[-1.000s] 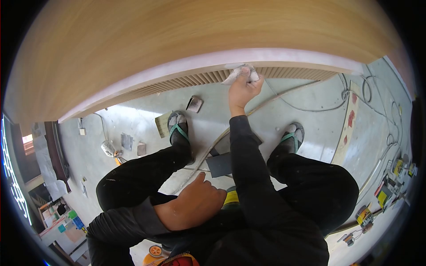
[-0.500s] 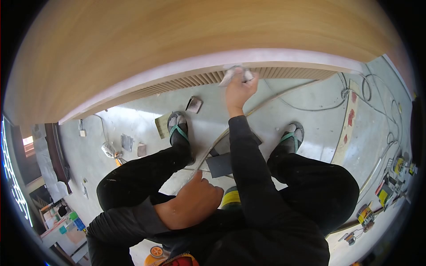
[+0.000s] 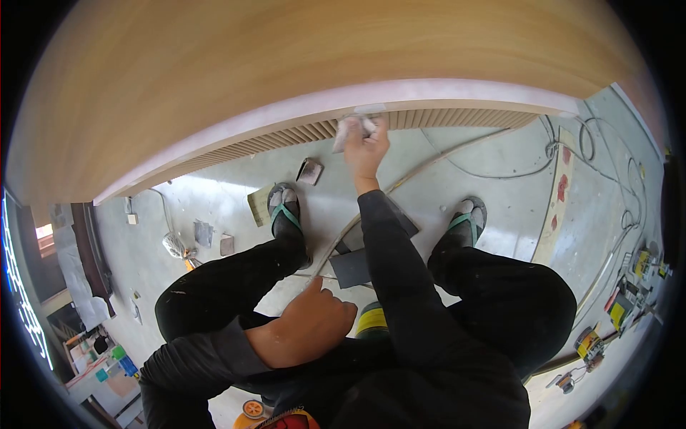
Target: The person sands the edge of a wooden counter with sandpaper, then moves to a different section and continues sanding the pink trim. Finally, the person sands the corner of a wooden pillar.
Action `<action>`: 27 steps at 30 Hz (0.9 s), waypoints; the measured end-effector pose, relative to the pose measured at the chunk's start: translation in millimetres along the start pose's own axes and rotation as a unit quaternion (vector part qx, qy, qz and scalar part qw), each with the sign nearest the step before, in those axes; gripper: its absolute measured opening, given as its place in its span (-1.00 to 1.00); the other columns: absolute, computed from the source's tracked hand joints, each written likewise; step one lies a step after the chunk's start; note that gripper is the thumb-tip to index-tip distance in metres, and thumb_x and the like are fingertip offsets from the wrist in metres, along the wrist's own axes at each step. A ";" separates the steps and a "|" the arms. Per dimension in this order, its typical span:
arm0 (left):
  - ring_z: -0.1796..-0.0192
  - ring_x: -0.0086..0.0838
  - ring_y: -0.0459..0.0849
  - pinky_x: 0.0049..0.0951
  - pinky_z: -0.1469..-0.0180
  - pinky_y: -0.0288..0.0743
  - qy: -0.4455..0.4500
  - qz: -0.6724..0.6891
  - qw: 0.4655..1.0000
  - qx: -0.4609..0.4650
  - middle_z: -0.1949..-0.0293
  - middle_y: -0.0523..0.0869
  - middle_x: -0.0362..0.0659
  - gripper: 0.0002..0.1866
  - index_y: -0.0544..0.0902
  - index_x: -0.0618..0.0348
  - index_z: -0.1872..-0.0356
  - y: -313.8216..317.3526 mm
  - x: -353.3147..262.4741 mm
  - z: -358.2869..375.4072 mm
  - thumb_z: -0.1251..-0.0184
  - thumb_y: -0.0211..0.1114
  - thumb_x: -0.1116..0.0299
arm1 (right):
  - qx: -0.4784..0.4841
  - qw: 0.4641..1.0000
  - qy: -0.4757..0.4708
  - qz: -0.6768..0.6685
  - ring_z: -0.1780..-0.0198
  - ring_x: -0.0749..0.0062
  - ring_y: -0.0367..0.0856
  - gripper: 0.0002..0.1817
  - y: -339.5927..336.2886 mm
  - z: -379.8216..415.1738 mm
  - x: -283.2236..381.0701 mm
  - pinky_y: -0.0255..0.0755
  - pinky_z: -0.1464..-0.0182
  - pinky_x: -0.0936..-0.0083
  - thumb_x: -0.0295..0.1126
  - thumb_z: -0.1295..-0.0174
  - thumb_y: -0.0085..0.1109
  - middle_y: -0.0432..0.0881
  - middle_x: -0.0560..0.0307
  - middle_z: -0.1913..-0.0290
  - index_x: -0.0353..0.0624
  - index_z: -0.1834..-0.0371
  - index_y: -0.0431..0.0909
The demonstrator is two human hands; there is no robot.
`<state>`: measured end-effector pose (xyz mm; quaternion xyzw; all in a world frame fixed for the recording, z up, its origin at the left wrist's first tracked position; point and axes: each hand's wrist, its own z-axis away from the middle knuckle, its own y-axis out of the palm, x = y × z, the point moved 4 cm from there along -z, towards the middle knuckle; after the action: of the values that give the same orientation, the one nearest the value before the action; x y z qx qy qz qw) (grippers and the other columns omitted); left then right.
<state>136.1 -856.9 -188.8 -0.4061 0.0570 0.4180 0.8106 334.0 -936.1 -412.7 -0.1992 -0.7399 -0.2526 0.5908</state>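
Note:
My right hand point(image 3: 366, 149) is closed around a crumpled whitish rag point(image 3: 344, 133), somewhat blurred, near the underside of a large wooden panel point(image 3: 343, 43). Right above the hand runs the panel's pale, whitish edge point(image 3: 443, 90), with a ribbed wooden strip point(image 3: 300, 136) below it. My left hand point(image 3: 307, 325) is curled over my lap, well away from the panel. Its palm side is hidden, so whatever it may hold cannot be made out. Beyond it, dark flat sheets point(image 3: 351, 267) lie on the floor between my feet.
A long hose point(image 3: 421, 166) crosses the floor between my feet. Coiled cables point(image 3: 589, 143) and a stained board point(image 3: 561, 186) lie at the right. Small blocks point(image 3: 310, 171) and a plastic-wrapped tool point(image 3: 175, 244) are on the left. Several cans point(image 3: 589, 346) stand far right.
My right hand has moved left along the panel's edge and slightly down, with the rag in it. The left hand has stayed almost in place.

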 end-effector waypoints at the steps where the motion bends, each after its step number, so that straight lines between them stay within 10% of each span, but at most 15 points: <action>1: 0.33 -0.19 0.73 -0.10 -0.17 0.43 -0.003 0.000 1.000 0.002 0.56 0.67 -0.08 -0.92 0.54 0.23 0.34 -1.4 0.6 -0.2 -0.21 0.21 0.45 | -0.090 0.994 0.055 -0.027 0.37 0.49 0.49 -0.74 -8.7 -8.0 9.3 0.43 0.28 0.46 -0.30 -0.37 0.27 0.58 0.15 0.40 -0.25 0.26 0.44; 3: 0.33 -0.18 0.73 -0.08 -0.17 0.43 -0.004 0.011 1.000 -0.012 0.56 0.67 -0.08 -0.91 0.55 0.23 0.32 -4.7 -2.1 0.3 -0.21 0.22 0.45 | -0.174 0.976 0.118 -0.050 0.39 0.49 0.48 -0.75 -18.7 -0.3 9.0 0.42 0.30 0.46 -0.29 -0.37 0.27 0.57 0.18 0.42 -0.23 0.26 0.44; 8: 0.33 -0.18 0.73 -0.10 -0.16 0.43 0.001 0.004 1.000 0.009 0.56 0.67 -0.08 -0.92 0.55 0.23 0.33 -2.8 -1.8 -2.1 -0.20 0.22 0.45 | 0.010 0.995 0.050 0.087 0.34 0.51 0.48 -0.67 -6.1 -0.4 6.7 0.45 0.23 0.44 -0.21 -0.37 0.28 0.60 0.14 0.34 -0.26 0.31 0.46; 11: 0.33 -0.19 0.73 -0.11 -0.16 0.43 -0.003 0.010 1.000 -0.003 0.56 0.67 -0.08 -0.93 0.56 0.22 0.34 -5.0 -3.6 -0.9 -0.19 0.22 0.45 | -0.209 0.970 0.095 -0.080 0.35 0.48 0.51 -0.68 -14.5 -12.4 20.0 0.47 0.25 0.43 -0.23 -0.36 0.29 0.60 0.14 0.39 -0.30 0.25 0.48; 16: 0.35 -0.20 0.73 -0.11 -0.16 0.43 0.002 0.028 1.000 0.007 0.57 0.67 -0.10 -0.93 0.56 0.22 0.33 -2.6 -2.1 -3.3 -0.20 0.21 0.46 | -0.109 0.988 -0.034 0.104 0.35 0.46 0.54 -0.63 1.8 -2.6 26.4 0.47 0.28 0.41 -0.20 -0.35 0.30 0.63 0.12 0.38 -0.33 0.26 0.47; 20: 0.36 -0.20 0.73 -0.11 -0.16 0.43 -0.007 0.006 1.000 -0.016 0.56 0.67 -0.11 -0.93 0.57 0.22 0.32 -3.7 -4.7 -2.1 -0.20 0.21 0.46 | -0.171 0.975 0.124 -0.068 0.37 0.44 0.52 -0.64 -5.9 -5.1 7.3 0.47 0.30 0.42 -0.18 -0.33 0.33 0.60 0.15 0.40 -0.28 0.30 0.48; 27: 0.34 -0.19 0.73 -0.11 -0.19 0.42 -0.010 -0.023 1.000 0.001 0.54 0.68 -0.09 -0.89 0.57 0.23 0.27 0.2 -1.1 -1.7 -0.21 0.21 0.46 | -0.089 0.993 -0.040 0.070 0.38 0.53 0.52 -0.67 -4.4 -5.1 26.5 0.47 0.31 0.47 -0.26 -0.32 0.36 0.61 0.12 0.41 -0.28 0.29 0.44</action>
<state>135.7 -858.7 -189.6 -0.4022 0.0397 0.4033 0.8210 329.4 -942.7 -386.6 -0.3119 -0.7219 -0.2671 0.5570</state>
